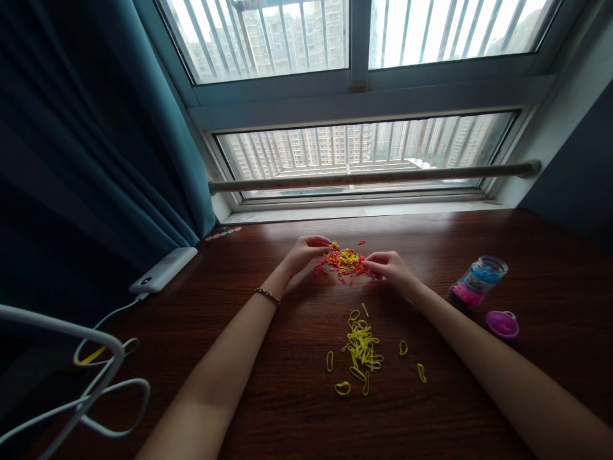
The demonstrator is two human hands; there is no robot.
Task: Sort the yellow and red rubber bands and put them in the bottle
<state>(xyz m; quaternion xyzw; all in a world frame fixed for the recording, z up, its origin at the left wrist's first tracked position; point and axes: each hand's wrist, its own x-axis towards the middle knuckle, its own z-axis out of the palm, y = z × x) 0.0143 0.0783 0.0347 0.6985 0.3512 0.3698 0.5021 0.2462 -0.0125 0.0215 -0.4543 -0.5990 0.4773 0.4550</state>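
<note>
A mixed pile of small red and yellow rubber bands (345,258) lies on the brown wooden table between my hands. My left hand (308,252) is at the pile's left edge, its fingertips pinched together at a yellow rubber band (334,245). On the right edge, the closed fingertips of my right hand (390,267) touch the red and yellow bands; which band they grip is too small to make out. Nearer to me, between my forearms, is a heap of only yellow rubber bands (363,345), with several loose ones around it.
An open clear jar (479,281) with a blue and pink label stands right of my right hand, its purple lid (502,324) beside it. At left are a white power bank (163,270) with a cable, and a thick white tube (62,324). A window fills the back.
</note>
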